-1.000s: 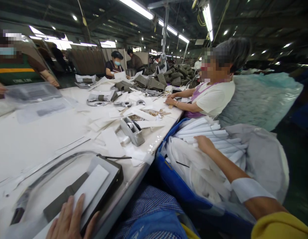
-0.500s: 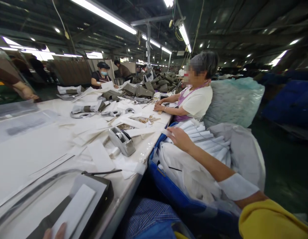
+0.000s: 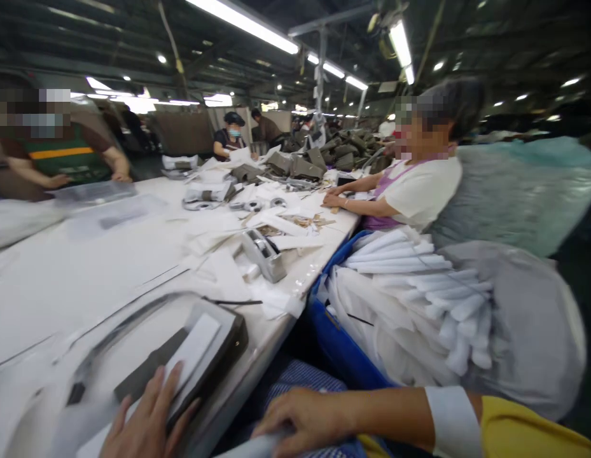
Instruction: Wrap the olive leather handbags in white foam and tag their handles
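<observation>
My left hand (image 3: 149, 413) lies with spread fingers on a white strip (image 3: 197, 346), which rests on a dark olive-grey bag-like piece (image 3: 235, 340). A grey curved handle or strap (image 3: 133, 318) arcs across the table beside that piece. In front of my lap my right hand (image 3: 299, 416) is closed round a white roll (image 3: 259, 445); the roll's lower end is cut off by the frame. A blue bin (image 3: 340, 350) beside the table holds many similar white rolls (image 3: 395, 254) and thin white sheeting.
A grey tape dispenser (image 3: 264, 254) stands near the edge of the white table (image 3: 109, 254), among paper scraps. Grey-olive pieces (image 3: 299, 165) are heaped farther off. One person (image 3: 424, 184) works at the right, another (image 3: 61, 152) across the table. A large filled plastic sack (image 3: 519, 191) stands behind.
My right hand has come back from the bin to my lap with a white roll. My left hand has slid up along the strip. The view has swung left.
</observation>
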Tool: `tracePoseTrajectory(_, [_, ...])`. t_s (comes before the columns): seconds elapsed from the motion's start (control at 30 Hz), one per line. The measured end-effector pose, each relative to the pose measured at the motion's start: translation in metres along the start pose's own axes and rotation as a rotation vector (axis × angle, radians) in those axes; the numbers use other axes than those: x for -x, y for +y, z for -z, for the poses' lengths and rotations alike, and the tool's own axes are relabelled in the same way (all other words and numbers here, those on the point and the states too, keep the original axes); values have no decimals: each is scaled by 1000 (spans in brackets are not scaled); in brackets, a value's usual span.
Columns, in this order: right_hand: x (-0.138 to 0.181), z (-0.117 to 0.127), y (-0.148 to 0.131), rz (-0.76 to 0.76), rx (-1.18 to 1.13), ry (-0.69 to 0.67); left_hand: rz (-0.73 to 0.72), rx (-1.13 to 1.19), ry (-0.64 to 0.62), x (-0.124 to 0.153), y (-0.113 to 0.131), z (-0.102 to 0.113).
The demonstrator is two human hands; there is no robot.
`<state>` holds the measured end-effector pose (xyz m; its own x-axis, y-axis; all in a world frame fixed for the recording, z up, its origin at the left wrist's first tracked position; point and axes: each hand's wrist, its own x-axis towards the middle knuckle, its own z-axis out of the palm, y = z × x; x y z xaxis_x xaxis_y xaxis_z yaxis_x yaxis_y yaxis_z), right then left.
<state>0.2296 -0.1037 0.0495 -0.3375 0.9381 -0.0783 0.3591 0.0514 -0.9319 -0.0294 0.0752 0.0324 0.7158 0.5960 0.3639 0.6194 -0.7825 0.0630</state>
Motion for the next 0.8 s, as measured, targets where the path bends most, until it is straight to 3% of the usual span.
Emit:
tracePoseTrajectory(0.07, [3,0,4,77,356,68,8,-42,-56,-3,4,12])
tracePoseTrajectory(0.17, [-16,10,-2,230,735,217,97,-53,-192,-12,10,29])
tracePoseTrajectory(0.4, [-99,-18,-14,652,949,392,190,15,-269,-17,18,42])
tracePoseTrajectory(0.6, [-123,-32,-1,788,917,453,206,118,-368,-21,13,52])
tracePoseTrajectory(0.7, [-124,-33,2,810,733,427,198,158,-400,-19,10,58])
tracePoseTrajectory(0.8, [-126,-33,2,715,453,435,165,210,-391,-13,7,59])
